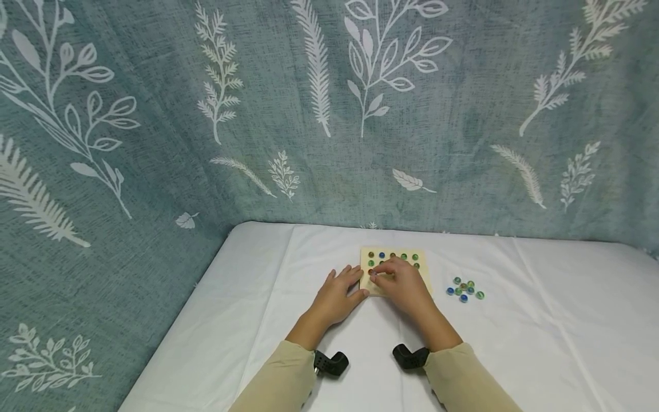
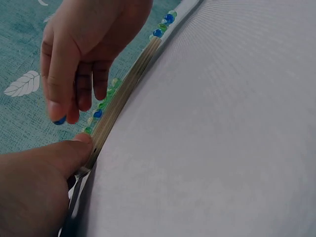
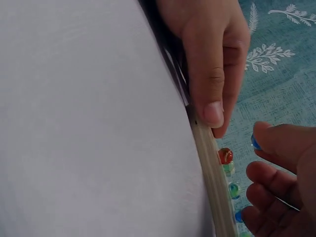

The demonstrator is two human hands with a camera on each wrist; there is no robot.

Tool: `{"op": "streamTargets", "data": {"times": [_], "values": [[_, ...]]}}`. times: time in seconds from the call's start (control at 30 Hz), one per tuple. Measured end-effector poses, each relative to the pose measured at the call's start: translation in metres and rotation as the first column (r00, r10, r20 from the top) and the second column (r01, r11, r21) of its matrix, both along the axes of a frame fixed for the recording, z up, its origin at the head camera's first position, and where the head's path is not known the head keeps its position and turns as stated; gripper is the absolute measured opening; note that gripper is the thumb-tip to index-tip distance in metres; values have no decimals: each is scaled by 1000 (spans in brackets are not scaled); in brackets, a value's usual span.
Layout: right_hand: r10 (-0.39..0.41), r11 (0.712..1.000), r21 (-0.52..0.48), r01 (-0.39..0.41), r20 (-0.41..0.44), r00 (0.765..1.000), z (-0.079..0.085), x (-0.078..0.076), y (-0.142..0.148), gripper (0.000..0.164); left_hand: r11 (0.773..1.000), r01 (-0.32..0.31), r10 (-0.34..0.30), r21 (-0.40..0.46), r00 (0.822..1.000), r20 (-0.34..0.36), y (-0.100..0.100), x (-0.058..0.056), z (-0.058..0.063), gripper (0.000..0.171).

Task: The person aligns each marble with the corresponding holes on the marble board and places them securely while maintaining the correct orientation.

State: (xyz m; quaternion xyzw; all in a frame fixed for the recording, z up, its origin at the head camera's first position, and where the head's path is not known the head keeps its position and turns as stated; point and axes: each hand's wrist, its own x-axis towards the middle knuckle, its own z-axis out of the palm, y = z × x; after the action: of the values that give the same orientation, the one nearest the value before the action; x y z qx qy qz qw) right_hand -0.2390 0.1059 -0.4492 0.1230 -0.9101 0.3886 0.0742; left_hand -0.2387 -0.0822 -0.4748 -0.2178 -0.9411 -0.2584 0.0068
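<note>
From the left, we see blue-green fabric (image 1: 159, 189) printed with pale leaves, then a creased white tablecloth (image 1: 221, 303). Our left hand (image 1: 336, 294) rests against the left side of a flat, pale wooden board (image 2: 118, 101), fingers straight, thumb by the near left corner. The board lies on the tablecloth before us, a rectangle whose long axis runs left to right; its thick edge shows lengthwise streaks. Rounded, glassy marbles (image 1: 404, 257) sit on it in rows. Our right hand (image 1: 407, 283), over the board, pinches a blue marble (image 2: 59, 120) between thumb and fingertip. Right of the board, loose marbles (image 1: 463, 286) in green, blue and amber cluster on the tablecloth.
</note>
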Motion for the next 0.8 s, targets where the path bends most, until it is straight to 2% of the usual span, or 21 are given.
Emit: {"op": "streamTargets", "data": {"times": [0.2,0.4,0.8], "values": [[25,999,26,-25,-3,1000,-6,0,-2,21,1000,-1,1,10,1000,6,2,0,0,55],[9,999,46,-11,28,1000,-8,1,-4,23,1000,5,-5,17,1000,3,1,1,-1,56],[17,998,66,-18,18,1000,-10,1,-8,21,1000,-4,4,10,1000,5,-1,1,1,56]]}}
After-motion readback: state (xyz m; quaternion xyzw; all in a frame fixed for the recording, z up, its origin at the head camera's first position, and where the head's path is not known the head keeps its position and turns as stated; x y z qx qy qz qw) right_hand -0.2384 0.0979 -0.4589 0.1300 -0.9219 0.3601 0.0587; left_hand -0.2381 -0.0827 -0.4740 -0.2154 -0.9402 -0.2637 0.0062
